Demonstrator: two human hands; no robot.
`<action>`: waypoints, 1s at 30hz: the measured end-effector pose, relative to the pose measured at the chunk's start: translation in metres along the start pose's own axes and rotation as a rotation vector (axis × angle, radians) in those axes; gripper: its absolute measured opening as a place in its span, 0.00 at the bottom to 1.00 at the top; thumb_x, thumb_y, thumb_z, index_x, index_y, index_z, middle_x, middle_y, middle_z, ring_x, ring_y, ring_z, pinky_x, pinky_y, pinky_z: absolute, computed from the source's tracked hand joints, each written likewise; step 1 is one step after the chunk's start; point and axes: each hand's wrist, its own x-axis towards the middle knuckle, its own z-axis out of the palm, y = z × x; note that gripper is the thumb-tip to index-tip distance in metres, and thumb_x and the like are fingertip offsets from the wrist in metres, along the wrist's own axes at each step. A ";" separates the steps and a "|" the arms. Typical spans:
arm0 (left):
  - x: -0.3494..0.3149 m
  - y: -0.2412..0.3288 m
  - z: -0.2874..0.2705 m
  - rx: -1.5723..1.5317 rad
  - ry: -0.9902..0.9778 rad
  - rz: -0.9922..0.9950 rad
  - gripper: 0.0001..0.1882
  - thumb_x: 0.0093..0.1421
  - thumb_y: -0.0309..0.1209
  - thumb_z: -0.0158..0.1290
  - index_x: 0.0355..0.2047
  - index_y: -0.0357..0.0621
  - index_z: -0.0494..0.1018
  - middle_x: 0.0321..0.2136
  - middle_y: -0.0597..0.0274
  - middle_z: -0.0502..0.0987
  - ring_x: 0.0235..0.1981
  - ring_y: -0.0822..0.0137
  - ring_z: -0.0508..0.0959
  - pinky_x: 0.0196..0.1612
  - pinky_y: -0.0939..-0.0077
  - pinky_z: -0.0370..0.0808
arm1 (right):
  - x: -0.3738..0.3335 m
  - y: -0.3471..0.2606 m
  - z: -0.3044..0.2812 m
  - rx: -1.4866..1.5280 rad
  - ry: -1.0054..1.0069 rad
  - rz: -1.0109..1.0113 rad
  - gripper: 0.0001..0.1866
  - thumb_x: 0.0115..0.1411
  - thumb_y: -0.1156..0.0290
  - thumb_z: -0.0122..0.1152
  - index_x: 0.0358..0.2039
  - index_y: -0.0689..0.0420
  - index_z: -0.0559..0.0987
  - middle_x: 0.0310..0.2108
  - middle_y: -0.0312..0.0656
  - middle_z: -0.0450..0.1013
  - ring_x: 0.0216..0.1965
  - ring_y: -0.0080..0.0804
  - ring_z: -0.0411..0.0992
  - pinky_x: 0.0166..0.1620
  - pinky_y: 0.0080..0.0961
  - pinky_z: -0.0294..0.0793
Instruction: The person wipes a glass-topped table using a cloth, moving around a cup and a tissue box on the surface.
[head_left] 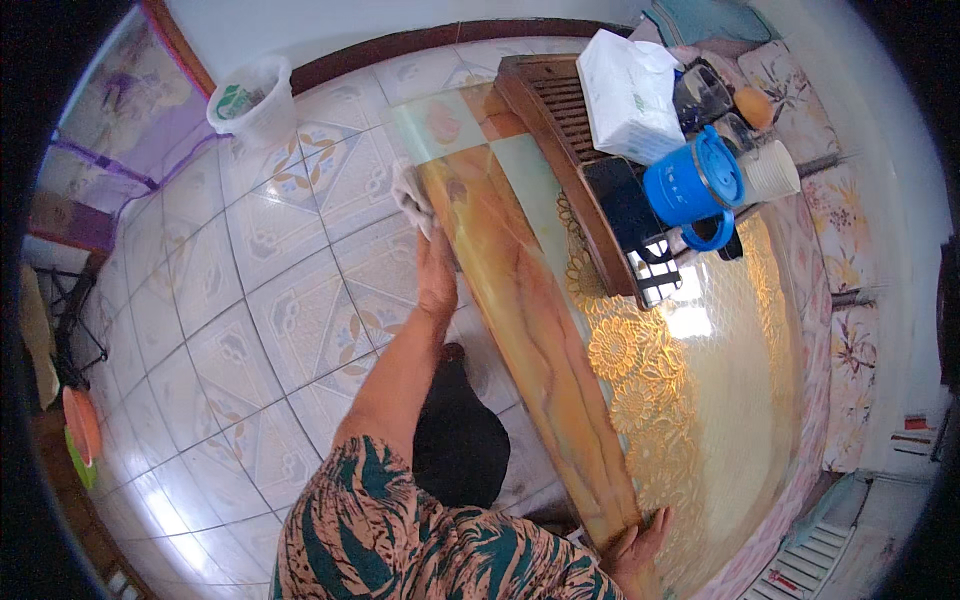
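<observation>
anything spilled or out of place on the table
Nothing stands out. The blue mug looks upright beside the white pack, and the bright patch on the table looks like glare, not a spill.

Left arm (395,375) outstretched, left hand (436,268) forward, right hand (634,553) closer in

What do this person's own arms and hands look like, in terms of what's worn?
The left sleeve is short, loose and boldly patterned in dark green and peach-pink, leaving the left forearm bare. The left hand and right hand wear no gloves.
</observation>
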 end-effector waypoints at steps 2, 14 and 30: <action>0.015 -0.007 -0.005 -0.039 0.036 0.080 0.27 0.67 0.43 0.39 0.61 0.40 0.56 0.56 0.57 0.65 0.55 0.64 0.66 0.57 0.71 0.63 | 0.000 0.008 0.009 -0.014 0.035 -0.020 0.30 0.66 0.58 0.40 0.60 0.70 0.58 0.62 0.63 0.52 0.63 0.60 0.52 0.64 0.48 0.50; 0.180 -0.044 -0.082 0.822 -0.290 0.172 0.17 0.52 0.30 0.50 0.44 0.40 0.71 0.42 0.44 0.74 0.45 0.44 0.73 0.48 0.59 0.72 | -0.039 0.088 0.056 0.289 0.057 0.070 0.37 0.62 0.49 0.51 0.61 0.66 0.60 0.60 0.60 0.59 0.59 0.53 0.60 0.60 0.43 0.60; 0.148 -0.245 -0.123 0.726 -0.166 -0.238 0.24 0.63 0.44 0.43 0.54 0.44 0.65 0.53 0.52 0.70 0.54 0.58 0.70 0.55 0.69 0.67 | -0.023 0.064 0.068 0.516 0.303 0.181 0.38 0.59 0.47 0.54 0.62 0.59 0.60 0.63 0.60 0.53 0.61 0.51 0.57 0.59 0.46 0.59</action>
